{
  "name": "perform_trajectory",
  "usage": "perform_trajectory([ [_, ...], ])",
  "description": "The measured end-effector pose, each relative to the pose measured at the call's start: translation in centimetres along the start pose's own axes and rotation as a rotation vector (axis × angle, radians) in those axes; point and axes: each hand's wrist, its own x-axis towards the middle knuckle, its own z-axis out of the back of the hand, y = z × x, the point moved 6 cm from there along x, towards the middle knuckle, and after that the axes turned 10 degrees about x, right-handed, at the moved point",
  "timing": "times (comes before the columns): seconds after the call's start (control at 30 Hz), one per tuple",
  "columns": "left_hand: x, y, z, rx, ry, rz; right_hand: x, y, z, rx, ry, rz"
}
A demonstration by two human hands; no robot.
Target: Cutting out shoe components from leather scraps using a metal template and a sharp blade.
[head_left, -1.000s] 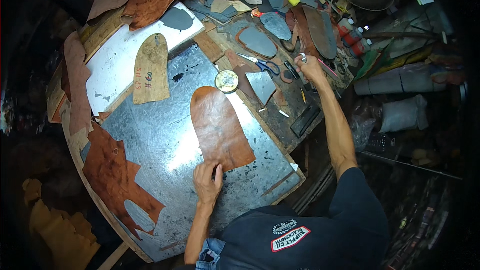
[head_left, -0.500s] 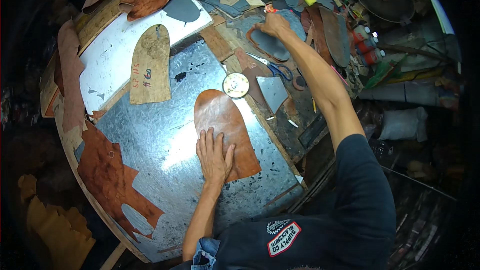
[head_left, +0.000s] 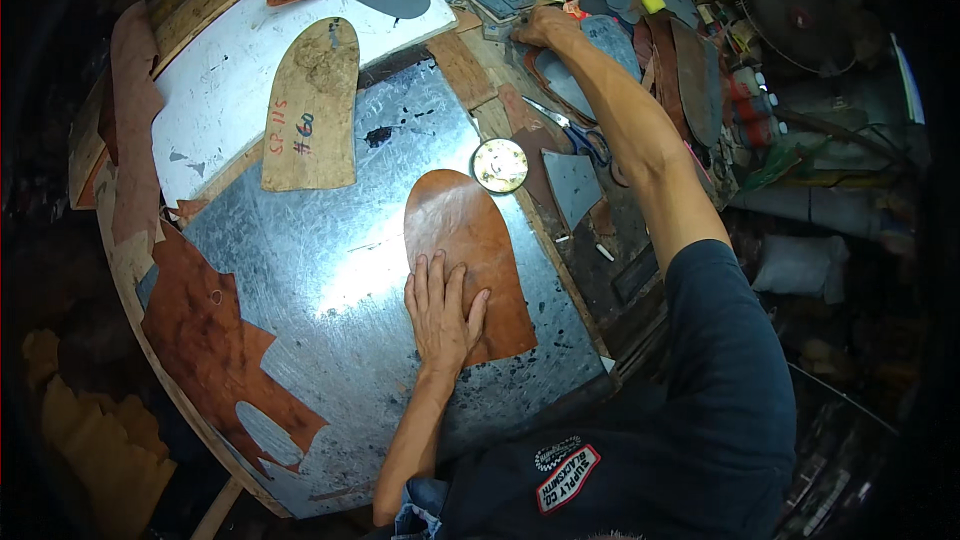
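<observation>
My left hand (head_left: 443, 315) lies flat, fingers spread, on the lower left part of a brown leather piece (head_left: 468, 230) with a rounded top. That leather rests on a shiny metal sheet (head_left: 300, 270). Reaching out to the far bench, my right hand (head_left: 543, 26) has its fingers curled downward beside a small grey block (head_left: 497, 31). Whatever those fingers hold, if anything, is hidden. Just nearer than this hand lies a dark oval piece (head_left: 565, 82). A round tin (head_left: 500, 166) stands by the leather's top edge.
A tan sole-shaped template (head_left: 312, 120) lies across the metal sheet and white board (head_left: 210, 90). Brown leather offcuts (head_left: 205, 330) cover the left edge. Blue-handled scissors (head_left: 580, 130) and a grey scrap (head_left: 573, 187) lie right of the tin. Red bottles (head_left: 752, 105) and a fan (head_left: 798, 15) stand farther right.
My right hand has shifted left and slightly farther away, off the dark oval piece toward the grey block. My left hand stays flat on the leather. The whole view has shifted a little.
</observation>
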Motion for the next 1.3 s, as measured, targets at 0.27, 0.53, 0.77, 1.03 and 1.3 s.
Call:
perform_trajectory([
  [0.27, 0.3, -0.3, -0.3, -0.014, -0.015, -0.013, 4.1, -3.9, 1.6, 0.063, -0.085, 0.095],
  [0.53, -0.1, 0.0, 0.3, -0.017, -0.030, -0.005, 4.9, -6.3, 5.2, 0.870, -0.220, 0.119],
  [0.77, -1.1, 1.4, 0.1, -0.092, -0.071, 0.032, -1.5, -4.2, 14.9, 0.240, -0.892, 0.742],
  [1.03, -1.0, 1.9, -0.9, -0.300, -0.325, 0.000, -27.4, 2.0, 2.7, 1.324, 0.193, 0.336],
  [1.3, -11.7, -0.6, 9.1, -0.447, -0.586, -0.364, -45.4, 2.0, -13.7, 1.819, 0.450, -0.045],
])
